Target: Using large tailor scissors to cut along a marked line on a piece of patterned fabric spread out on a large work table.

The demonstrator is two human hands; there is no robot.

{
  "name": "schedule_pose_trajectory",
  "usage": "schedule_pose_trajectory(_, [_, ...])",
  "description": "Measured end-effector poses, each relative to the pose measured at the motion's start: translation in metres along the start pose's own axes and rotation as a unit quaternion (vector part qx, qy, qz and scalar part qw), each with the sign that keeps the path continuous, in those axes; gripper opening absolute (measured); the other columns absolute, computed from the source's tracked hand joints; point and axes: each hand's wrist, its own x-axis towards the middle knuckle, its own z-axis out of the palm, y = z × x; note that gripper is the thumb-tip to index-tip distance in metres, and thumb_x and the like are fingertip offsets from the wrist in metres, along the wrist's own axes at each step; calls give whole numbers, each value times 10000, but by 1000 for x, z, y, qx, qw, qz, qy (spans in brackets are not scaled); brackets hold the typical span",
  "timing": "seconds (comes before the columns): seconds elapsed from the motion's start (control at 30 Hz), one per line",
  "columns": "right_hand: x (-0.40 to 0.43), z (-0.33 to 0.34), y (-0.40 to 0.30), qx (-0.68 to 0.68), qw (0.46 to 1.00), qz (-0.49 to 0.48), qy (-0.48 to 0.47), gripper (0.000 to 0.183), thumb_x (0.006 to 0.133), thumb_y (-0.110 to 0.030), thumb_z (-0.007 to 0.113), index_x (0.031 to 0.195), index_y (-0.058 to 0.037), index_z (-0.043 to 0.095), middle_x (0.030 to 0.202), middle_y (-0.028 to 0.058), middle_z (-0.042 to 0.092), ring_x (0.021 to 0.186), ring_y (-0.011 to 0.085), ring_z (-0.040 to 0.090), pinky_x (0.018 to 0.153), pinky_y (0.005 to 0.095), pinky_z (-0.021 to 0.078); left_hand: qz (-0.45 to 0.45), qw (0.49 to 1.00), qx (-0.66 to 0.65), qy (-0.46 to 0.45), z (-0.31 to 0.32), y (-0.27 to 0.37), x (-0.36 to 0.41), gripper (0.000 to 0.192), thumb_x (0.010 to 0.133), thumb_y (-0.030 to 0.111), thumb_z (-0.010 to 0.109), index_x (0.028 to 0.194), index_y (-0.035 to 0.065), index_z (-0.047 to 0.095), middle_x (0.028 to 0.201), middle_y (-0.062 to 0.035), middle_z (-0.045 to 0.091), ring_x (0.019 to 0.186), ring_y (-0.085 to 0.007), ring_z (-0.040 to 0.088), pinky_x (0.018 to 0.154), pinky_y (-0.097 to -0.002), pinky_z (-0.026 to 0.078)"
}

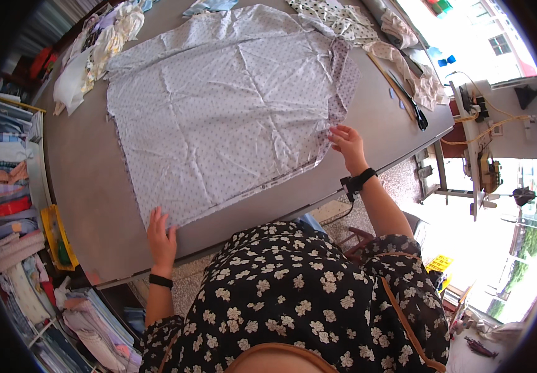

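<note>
A white cotton fabric point(221, 112) with a small printed pattern lies spread and creased on the grey worktable point(82, 186). My left hand point(161, 235) rests at its near left corner, fingers apart. At the right edge, my right hand point(350, 142) touches the cloth with bent fingers; whether they pinch it is unclear. Along that side a strip is turned over and shows a darker patterned face point(345, 77). Each wrist wears a black band, the right one with a small device and a cable.
Black-handled scissors point(419, 116) lie beside a wooden ruler point(389, 81) and small bluish pieces of chalk at the right. Crumpled fabrics point(114, 42) lie at the far left, with dotted cloth point(338, 21) at the back. Folded fabrics point(7, 210) fill shelves on the left.
</note>
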Motion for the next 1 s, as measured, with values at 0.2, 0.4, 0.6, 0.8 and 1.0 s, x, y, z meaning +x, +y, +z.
schedule_pose_trajectory(0.2, [-29,16,2,-492,828,-266,-47,330,745,31,613,1037,-121,635,967,59,645,865,235,631,740,312,507,19,999,17,27,-3,-5,5,61,847,44,605,898,13,588,1324,-137,529,1226,-346,477,993,-405,405])
schedule_pose_trajectory(0.4, [-10,5,-4,-588,748,-295,-86,116,758,-88,652,872,-106,663,857,61,612,844,276,619,701,364,500,26,998,8,51,-8,-4,10,68,827,42,623,879,19,587,1255,-121,563,1150,-343,508,955,-411,420])
schedule_pose_trajectory(0.6, [20,5,-17,-469,877,-78,-63,68,853,-108,615,832,-45,628,969,89,651,823,180,643,653,303,493,29,999,-3,25,-9,-5,13,88,811,37,639,869,23,573,1219,-118,558,1107,-339,515,936,-402,425])
schedule_pose_trajectory(0.8, [23,12,-21,-177,978,-103,-49,179,891,-113,588,1046,-25,578,1096,137,659,982,187,632,768,302,507,6,998,-36,50,-3,-11,15,81,818,27,623,867,5,564,1167,-127,569,1055,-330,533,905,-404,435])
schedule_pose_trajectory(1.0, [-56,7,18,-618,680,-378,-114,266,812,-22,523,1065,-58,593,1118,106,611,1020,319,565,858,400,472,63,996,-6,65,-22,17,14,88,829,55,619,895,5,590,1060,-143,598,1004,-331,559,859,-401,465])
